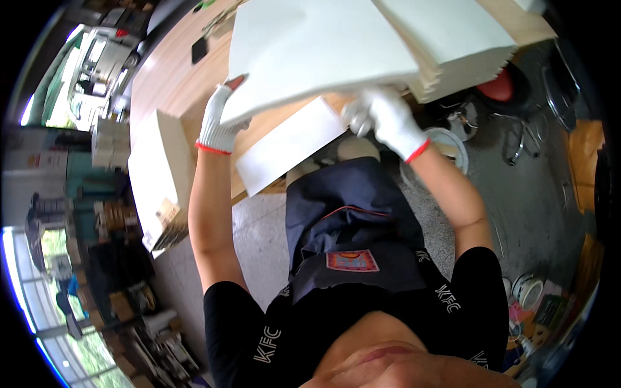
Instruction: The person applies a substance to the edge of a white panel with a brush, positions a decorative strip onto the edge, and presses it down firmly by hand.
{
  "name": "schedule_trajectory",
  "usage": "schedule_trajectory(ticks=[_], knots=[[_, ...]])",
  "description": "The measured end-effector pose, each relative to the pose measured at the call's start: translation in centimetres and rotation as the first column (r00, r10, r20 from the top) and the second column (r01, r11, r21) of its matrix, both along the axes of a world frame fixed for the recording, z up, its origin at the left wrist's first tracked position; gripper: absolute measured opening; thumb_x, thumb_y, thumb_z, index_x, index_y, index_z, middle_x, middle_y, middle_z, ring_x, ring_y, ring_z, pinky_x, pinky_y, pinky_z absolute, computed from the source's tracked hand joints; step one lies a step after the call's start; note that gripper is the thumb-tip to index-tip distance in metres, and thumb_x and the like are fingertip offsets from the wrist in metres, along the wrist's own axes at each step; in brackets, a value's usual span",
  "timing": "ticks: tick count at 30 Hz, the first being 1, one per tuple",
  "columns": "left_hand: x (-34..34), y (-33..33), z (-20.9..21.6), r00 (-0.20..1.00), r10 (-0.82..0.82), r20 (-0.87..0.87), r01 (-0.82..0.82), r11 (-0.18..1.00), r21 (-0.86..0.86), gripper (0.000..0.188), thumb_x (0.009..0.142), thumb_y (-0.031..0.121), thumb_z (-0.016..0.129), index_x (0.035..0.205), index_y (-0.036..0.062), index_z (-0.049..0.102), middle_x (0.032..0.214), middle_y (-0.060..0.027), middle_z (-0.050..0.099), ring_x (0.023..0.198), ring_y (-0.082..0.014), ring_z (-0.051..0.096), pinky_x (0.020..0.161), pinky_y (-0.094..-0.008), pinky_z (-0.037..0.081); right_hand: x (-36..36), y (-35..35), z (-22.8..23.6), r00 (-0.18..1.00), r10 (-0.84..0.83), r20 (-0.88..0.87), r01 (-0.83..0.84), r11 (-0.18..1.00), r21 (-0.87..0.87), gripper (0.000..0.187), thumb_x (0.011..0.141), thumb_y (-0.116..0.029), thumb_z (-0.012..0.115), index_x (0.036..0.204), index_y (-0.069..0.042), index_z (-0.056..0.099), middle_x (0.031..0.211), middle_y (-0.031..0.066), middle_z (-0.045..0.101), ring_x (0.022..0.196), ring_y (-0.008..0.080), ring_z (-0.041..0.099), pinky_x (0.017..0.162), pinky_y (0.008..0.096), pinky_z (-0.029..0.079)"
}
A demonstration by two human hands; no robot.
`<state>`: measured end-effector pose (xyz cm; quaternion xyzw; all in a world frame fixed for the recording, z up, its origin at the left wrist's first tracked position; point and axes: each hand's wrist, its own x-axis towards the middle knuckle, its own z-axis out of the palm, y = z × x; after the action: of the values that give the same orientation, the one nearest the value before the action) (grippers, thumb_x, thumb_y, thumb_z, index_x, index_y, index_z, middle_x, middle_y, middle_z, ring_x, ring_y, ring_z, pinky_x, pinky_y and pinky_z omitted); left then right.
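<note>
My left hand point(220, 116), in a white knit glove with a red cuff, grips the near left corner of a stack of white sheets point(317, 52). Its thumb, bare at the tip, lies on top while the other fingers go underneath. Below the near right edge of that stack, my right hand point(381, 118) is gloved the same way, with curled fingers blurred by motion; what they hold, if anything, is hidden. A separate narrow white sheet point(291, 143) lies on the wooden table point(174, 81) between my hands, slanting along the near edge.
To the right, another thick stack of white sheets point(453, 32) reaches the table's edge. A white stack point(158, 174) stands at the left. A dark phone point(199, 50) lies farther back. Beside my right forearm is a bucket point(453, 145) on the floor; a red-seated stool point(497, 87) stands beyond.
</note>
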<state>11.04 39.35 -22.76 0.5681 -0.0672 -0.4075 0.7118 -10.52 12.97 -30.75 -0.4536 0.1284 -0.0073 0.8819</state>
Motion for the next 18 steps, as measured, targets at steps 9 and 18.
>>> schedule_trajectory(ticks=[9, 18], knots=[[-3.3, 10.1, -7.3, 0.912, 0.318, 0.260, -0.353, 0.930, 0.100, 0.052, 0.093, 0.000, 0.048, 0.145, -0.0003, 0.042, 0.129, -0.0145, 0.059, 0.112, -0.0224, 0.064, 0.091, -0.0358, 0.056, 13.6, -0.3, -1.5, 0.956, 0.204, -0.210, -0.292, 0.635, -0.715, 0.037, 0.098, -0.044, 0.054, 0.094, -0.008, 0.061, 0.075, -0.0022, 0.051, 0.066, 0.0082, 0.045, 0.055, 0.0254, 0.035], [-6.4, 8.7, -5.0, 0.748, -0.046, 0.662, -0.560, 0.492, 0.666, 0.066, 0.088, 0.027, 0.072, 0.142, 0.0020, 0.045, 0.124, -0.0159, 0.060, 0.108, -0.0275, 0.063, 0.090, -0.0397, 0.052, 12.2, 0.3, -2.3, 0.973, 0.049, -0.227, -0.221, -0.094, -0.971, 0.047, 0.096, -0.053, 0.054, 0.105, -0.008, 0.059, 0.084, 0.0099, 0.066, 0.081, 0.0250, 0.065, 0.072, 0.0390, 0.049]])
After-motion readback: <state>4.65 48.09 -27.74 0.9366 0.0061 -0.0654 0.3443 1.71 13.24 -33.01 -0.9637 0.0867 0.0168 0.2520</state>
